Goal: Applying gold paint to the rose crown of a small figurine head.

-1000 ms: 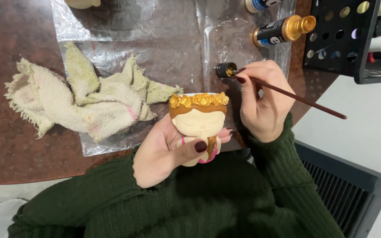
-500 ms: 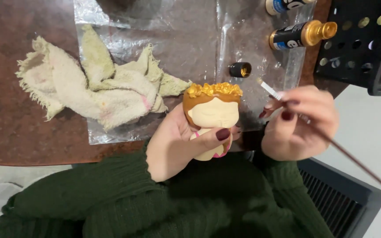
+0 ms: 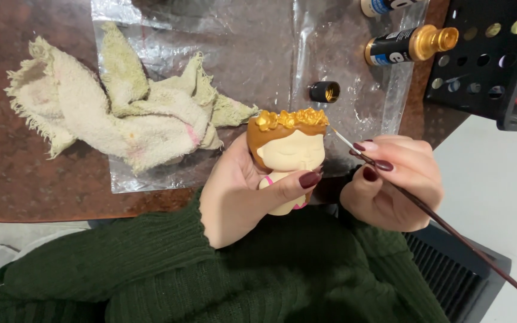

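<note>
Clasping figurine (image 3: 288, 158) in left hand (image 3: 240, 191), right hand (image 3: 393, 182) pinching brush (image 3: 432, 215), cap (image 3: 324, 91) seemingly gold-filled

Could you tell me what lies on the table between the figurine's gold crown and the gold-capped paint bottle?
In the head view, a small black bottle cap with gold paint inside sits on the clear plastic sheet, between the figurine and the paint bottle.

Hobby painting spot at a table, plastic sheet (image 3: 258, 54) over brown tabletop (image 3: 7, 179), paint bottles (image 3: 411, 45), stained rag (image 3: 121, 113)
</note>
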